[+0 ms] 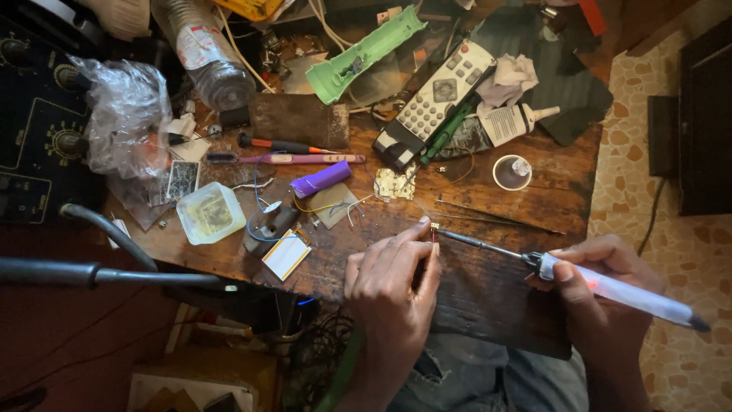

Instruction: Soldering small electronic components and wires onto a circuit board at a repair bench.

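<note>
Far left: black instrument panel (pixel 38 122) with dials; crumpled plastic bag (pixel 126 114) beside it. Clear bottle (pixel 206 57) lies at the back. On the wooden tabletop (pixel 488 297): small square tub (pixel 210 214), screwdriver (pixel 282 144), toothbrush (pixel 286 159), purple cylinder (pixel 320 180) with loose wires near it. Green casing (pixel 366 53) lies behind, long axis running up to the right.

Centre: left hand (pixel 393 286) rests on the tabletop, fingers closed in a pinch on a tiny part (pixel 434 227) with a short red lead, just past the fingertips. Part is too small to identify.

Behind: remote (pixel 438 99), glue bottle (pixel 507 122), round cap (pixel 512 172).

Right: right hand (pixel 602 290) is closed around the soldering iron (pixel 610 286), pen-style grip. Iron's long axis runs nearly horizontal, slightly downhill to the right; tip points left and a little up, meeting the part at the left fingertips. White handle extends right past the tabletop edge, over tiled floor (pixel 686 252).
</note>
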